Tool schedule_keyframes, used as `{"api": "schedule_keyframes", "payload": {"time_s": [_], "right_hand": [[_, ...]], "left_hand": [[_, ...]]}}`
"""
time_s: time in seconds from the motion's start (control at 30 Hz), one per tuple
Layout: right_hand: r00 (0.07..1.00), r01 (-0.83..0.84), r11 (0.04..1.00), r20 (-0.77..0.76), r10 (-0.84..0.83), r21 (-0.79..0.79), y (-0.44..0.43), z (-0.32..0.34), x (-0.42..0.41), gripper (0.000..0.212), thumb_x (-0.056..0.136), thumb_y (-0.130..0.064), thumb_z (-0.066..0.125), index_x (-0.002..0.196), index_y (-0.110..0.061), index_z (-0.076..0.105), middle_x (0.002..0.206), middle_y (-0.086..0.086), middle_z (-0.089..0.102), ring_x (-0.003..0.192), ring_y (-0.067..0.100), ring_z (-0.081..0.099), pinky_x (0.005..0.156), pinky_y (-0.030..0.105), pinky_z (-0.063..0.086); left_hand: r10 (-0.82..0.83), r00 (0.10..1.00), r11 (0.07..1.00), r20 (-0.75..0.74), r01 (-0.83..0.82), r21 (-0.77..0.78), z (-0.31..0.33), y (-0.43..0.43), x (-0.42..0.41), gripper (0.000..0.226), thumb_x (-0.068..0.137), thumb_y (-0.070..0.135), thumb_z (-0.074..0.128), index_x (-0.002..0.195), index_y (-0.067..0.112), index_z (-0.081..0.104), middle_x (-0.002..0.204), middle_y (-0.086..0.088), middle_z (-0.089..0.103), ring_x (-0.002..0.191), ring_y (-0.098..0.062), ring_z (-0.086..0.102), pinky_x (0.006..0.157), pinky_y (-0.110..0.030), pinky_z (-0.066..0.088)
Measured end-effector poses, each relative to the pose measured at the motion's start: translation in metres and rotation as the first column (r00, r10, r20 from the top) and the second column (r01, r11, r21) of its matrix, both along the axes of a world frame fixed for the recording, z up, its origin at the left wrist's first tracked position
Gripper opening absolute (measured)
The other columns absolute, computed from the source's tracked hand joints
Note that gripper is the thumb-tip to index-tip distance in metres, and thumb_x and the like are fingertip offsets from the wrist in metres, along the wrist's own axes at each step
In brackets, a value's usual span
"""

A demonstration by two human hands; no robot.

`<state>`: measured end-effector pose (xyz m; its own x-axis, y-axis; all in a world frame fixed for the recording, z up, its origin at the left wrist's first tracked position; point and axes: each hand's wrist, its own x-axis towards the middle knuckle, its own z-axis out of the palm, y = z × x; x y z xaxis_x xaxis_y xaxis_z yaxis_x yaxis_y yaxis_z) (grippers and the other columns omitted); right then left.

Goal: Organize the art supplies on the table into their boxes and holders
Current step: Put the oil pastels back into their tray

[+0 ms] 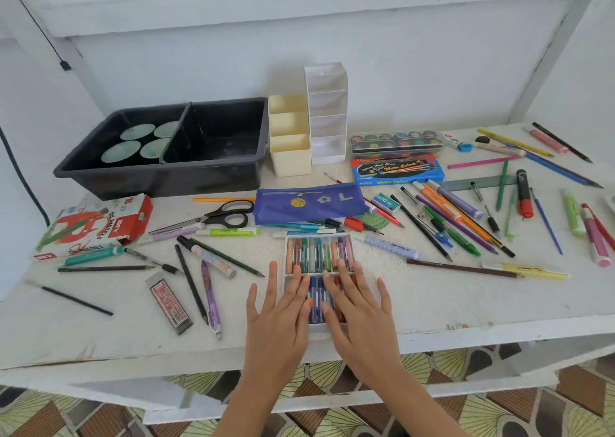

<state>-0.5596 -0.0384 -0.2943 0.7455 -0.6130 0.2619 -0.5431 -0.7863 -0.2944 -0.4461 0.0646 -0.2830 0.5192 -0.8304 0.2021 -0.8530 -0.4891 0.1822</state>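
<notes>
1. A black plastic divided bin [159,180] sits back left on the white table [466,303].
2. A cream three-cell plastic holder [291,162] stands just right of it, with a white tiered holder [327,152] beside that.
3. A blue fabric pencil case [309,203] lies before them.
4. A white plastic pastel tray [285,260] lies before the case.

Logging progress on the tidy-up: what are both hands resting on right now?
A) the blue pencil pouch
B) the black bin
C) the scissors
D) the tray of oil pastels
D: the left hand and right hand lie flat, fingers straight, on the tray of oil pastels.
</notes>
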Motion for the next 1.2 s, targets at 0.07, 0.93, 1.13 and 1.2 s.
{"api": "schedule_keyframes", "payload": {"time_s": [0.07,0.93,1.13,1.2], "right_hand": [[1.0,-0.002,1.0,0.0,0.002,-0.009,0.0,-0.001,0.001,0.05,0.099,-0.047,0.02,0.141,-0.029,0.041,0.154,-0.004,0.025,0.145,0.016,0.014,0.112,0.048,0.013],[0.92,0.031,0.94,0.358,-0.161,0.341,-0.11,0.05,-0.079,0.037,0.093,-0.016,0.041,0.127,-0.025,0.054,0.122,-0.008,0.057,0.115,0.005,0.047,0.097,0.017,0.036],[0.88,0.158,0.9,0.356,-0.315,0.406,-0.205,0.06,-0.129,0.031,0.091,-0.002,0.048,0.109,-0.019,0.066,0.102,-0.011,0.063,0.101,0.005,0.053,0.088,0.012,0.041],[0.88,0.182,0.894,0.337,-0.334,0.409,-0.237,0.062,-0.141,0.031,0.09,-0.002,0.048,0.108,-0.019,0.066,0.103,-0.01,0.065,0.1,0.004,0.055,0.088,0.017,0.044]], "left_hand": [[0.027,0.999,0.998,-0.02,-0.026,0.05,0.001,0.0,-0.005,0.057,0.101,0.036,0.007,0.136,0.023,0.051,0.147,0.006,0.039,0.142,-0.023,0.025,0.109,-0.045,0.016],[0.044,0.92,0.958,-0.389,-0.15,-0.247,0.028,-0.154,-0.085,0.059,0.085,0.046,0.029,0.135,0.021,0.049,0.148,-0.004,0.039,0.142,-0.02,0.024,0.109,-0.031,0.003],[-0.22,0.896,0.927,-0.386,0.07,-0.367,0.041,-0.298,-0.121,0.035,0.096,0.02,0.045,0.131,0.013,0.05,0.138,-0.008,0.049,0.138,-0.023,0.03,0.111,-0.036,0.015],[-0.237,0.891,0.93,-0.387,0.093,-0.355,0.044,-0.347,-0.131,0.04,0.098,0.023,0.04,0.137,0.016,0.043,0.146,-0.005,0.041,0.14,-0.02,0.025,0.113,-0.035,0.012]]}}
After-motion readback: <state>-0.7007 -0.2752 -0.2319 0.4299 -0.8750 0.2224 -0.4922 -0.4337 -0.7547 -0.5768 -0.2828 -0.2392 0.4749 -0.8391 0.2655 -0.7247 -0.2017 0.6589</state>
